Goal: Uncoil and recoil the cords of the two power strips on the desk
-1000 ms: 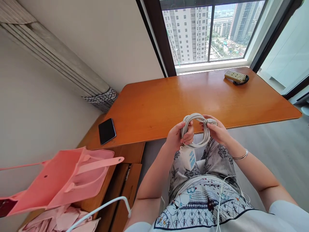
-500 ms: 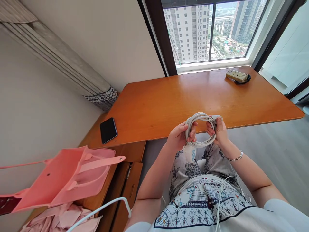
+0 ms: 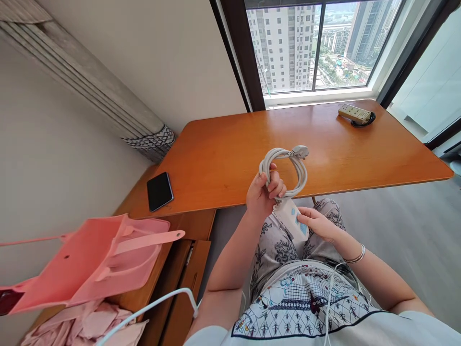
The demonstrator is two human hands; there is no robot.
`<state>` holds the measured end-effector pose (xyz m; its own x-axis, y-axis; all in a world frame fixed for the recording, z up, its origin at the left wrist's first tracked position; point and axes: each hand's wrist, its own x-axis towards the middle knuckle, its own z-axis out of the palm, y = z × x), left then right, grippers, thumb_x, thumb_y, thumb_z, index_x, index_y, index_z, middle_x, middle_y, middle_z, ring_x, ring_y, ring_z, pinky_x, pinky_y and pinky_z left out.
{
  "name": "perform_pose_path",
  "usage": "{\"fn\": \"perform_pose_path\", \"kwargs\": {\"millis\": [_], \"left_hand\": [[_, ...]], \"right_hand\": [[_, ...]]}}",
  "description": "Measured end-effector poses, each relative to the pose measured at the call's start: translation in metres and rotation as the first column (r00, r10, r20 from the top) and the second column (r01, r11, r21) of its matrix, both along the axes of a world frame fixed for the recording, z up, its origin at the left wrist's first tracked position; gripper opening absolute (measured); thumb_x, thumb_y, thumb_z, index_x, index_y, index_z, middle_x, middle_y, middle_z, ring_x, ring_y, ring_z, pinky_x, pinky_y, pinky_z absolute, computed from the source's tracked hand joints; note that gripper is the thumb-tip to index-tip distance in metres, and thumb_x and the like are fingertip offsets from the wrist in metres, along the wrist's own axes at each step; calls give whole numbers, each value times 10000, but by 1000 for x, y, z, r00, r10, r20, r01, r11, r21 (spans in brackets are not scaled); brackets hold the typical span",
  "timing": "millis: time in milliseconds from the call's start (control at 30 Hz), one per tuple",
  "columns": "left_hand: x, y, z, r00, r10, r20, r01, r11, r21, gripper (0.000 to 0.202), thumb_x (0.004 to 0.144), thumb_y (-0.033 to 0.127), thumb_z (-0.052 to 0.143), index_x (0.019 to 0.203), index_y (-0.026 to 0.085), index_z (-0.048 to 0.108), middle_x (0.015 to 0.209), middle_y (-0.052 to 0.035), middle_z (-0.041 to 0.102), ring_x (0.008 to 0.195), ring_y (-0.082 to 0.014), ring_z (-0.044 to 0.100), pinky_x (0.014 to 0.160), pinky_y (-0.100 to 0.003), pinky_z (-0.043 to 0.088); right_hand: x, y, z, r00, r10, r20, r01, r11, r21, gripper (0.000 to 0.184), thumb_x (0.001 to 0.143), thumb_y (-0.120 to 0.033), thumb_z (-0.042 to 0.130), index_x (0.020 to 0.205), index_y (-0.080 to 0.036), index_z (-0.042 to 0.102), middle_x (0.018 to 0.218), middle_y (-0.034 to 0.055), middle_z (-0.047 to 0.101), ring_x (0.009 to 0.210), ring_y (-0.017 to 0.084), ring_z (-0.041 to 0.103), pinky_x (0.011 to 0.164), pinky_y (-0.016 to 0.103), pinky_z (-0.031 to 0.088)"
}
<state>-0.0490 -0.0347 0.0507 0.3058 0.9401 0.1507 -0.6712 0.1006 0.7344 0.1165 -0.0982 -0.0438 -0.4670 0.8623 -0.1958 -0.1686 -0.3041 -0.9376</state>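
A coiled white cord (image 3: 301, 175) stands up from my left hand (image 3: 267, 190), whose fingers are wrapped round the left side of the loops. Its white plug (image 3: 300, 152) sticks out at the top right of the coil. Below the coil hangs a white power strip (image 3: 288, 216) with blue sockets, held above my lap. My right hand (image 3: 319, 223) grips the strip's right edge, its fingertips against the socket face; part of the grip is hidden.
A wooden desk (image 3: 223, 154) spans the front, with a beige power strip (image 3: 355, 114) and its black cord at the far right. On the left lie a black phone (image 3: 160, 191), an open pink bag (image 3: 97, 259) and pink cloth (image 3: 82, 327). A white curved bar (image 3: 154, 307) stands nearby.
My right hand has left the plug end of the coil and moved down to the white power strip. My left hand has raised the coil slightly, up and to the left.
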Motion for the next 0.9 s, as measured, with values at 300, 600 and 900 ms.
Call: {"fn": "perform_pose_path", "kwargs": {"millis": [300, 600, 900], "left_hand": [[-5, 15, -18, 974, 184, -129, -170, 979, 112, 353, 661, 418, 804, 865, 219, 596, 483, 99, 446, 388, -66, 371, 481, -225, 388], [-5, 6, -17, 969, -239, -57, 225, 957, -181, 155, 736, 322, 595, 795, 179, 584, 424, 84, 322, 357, -84, 296, 416, -224, 300], [-8, 9, -33, 923, -380, -64, 341, 882, -324, 229, 752, 358, 565, 817, 152, 639, 367, 63, 356, 336, -90, 314, 430, -212, 319]], "right_hand": [[20, -26, 41, 695, -497, 519, -107, 643, 759, 343, 859, -236, 636, 1202, -222, 636, 1121, 124, 648, 948, 240, 646, 802, 376, 543], [54, 12, 101, 852, -495, 171, 166, 565, 808, 589, 758, -490, 822, 1253, -275, 587, 1142, 107, 710, 1061, 283, 682, 902, 428, 561], [57, 63, 86, 996, -51, 75, 12, 896, 444, 1006, 638, -688, 805, 1468, -233, 463, 1345, 128, 640, 1112, 257, 662, 914, 380, 559]]}}
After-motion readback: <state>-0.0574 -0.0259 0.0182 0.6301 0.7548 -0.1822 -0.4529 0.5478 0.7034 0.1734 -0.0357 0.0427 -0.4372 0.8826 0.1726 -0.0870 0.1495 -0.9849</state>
